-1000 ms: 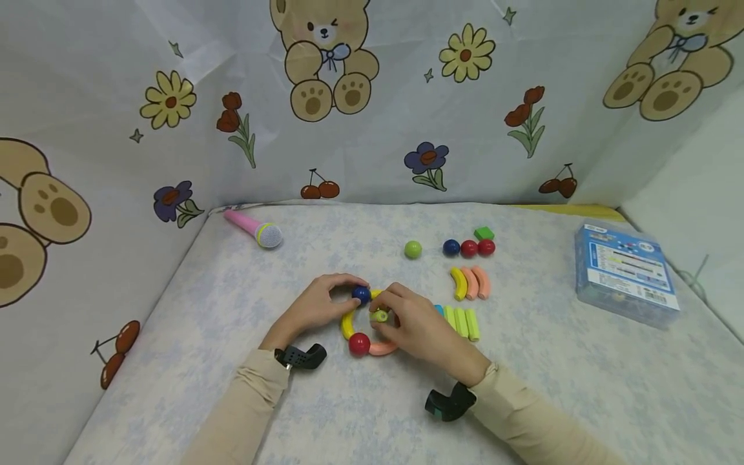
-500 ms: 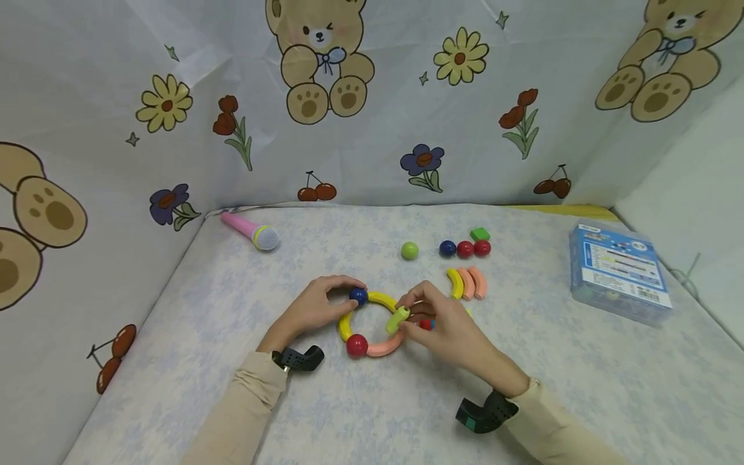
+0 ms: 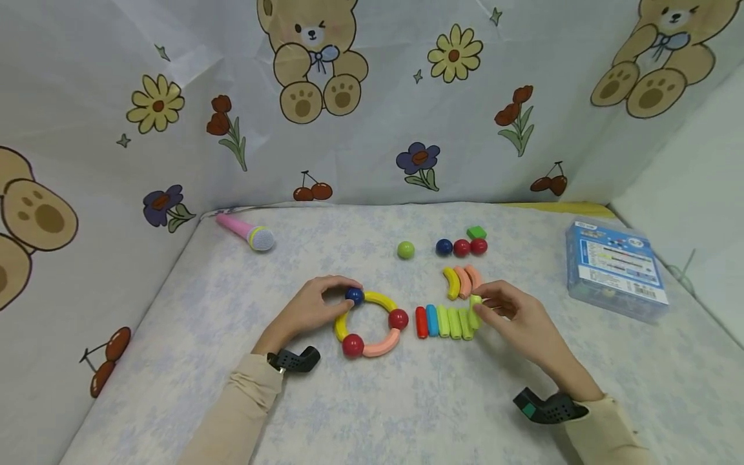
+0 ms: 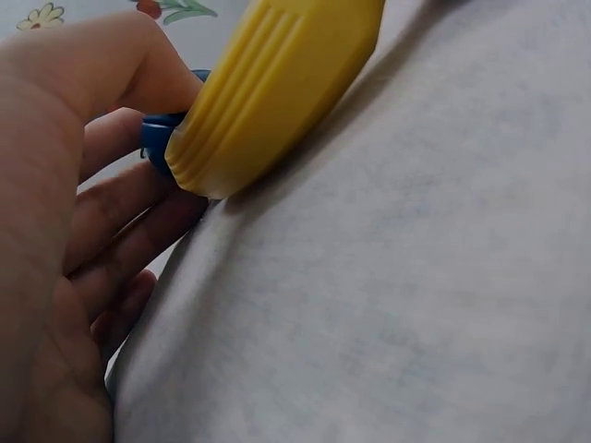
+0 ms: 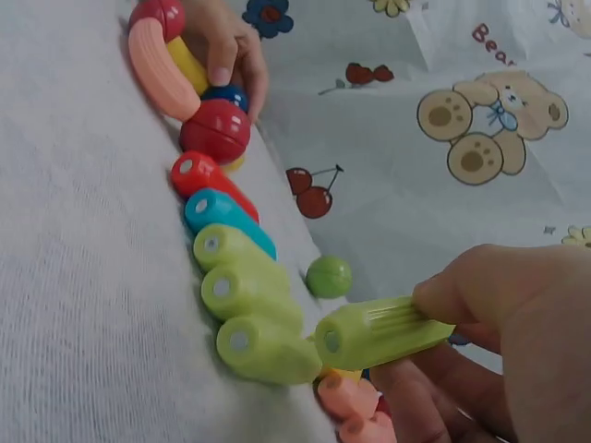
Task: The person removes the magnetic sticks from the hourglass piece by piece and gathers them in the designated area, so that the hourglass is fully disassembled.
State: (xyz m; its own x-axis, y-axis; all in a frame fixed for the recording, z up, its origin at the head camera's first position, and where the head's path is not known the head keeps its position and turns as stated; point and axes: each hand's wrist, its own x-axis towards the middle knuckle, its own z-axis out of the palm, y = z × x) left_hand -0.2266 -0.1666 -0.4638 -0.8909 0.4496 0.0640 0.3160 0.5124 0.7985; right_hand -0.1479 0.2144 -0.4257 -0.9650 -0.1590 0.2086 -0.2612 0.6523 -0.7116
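Directions read from the ring's centre in the head view. Across 12 o'clock: backdrop (image 3: 360, 161) printed with bears, flowers and cherries. Beneath: pale, blue-mottled tabletop (image 3: 325, 413). Well out toward 3 o'clock: clear plastic box (image 3: 616, 274) with blue label. Right hand (image 3: 526, 323): reaches in at 3 o'clock, pinches lime rod (image 3: 475, 312) between thumb and fingers; rod at this hand's own 9 o'clock, just beside the row of rods, contact impossible to tell. Left hand (image 3: 305, 313): reaches in at 9 o'clock, pinches blue ball (image 3: 354, 296) of the ring between thumb and fingers. Ring (image 3: 380, 345): lies flat, two yellow arcs and one pink joined through three balls, blue at 11 o'clock, red at 3 and 7. At 10 o'clock: pink toy microphone (image 3: 247, 232). At 3 o'clock, side by side: red rod (image 3: 421, 321), blue rod (image 3: 432, 320), three lime rods (image 3: 454, 323). At 2 o'clock: three loose arcs (image 3: 462, 282); beyond, three loose balls (image 3: 462, 248) and green block (image 3: 476, 232). At 1 o'clock: green ball (image 3: 405, 250).
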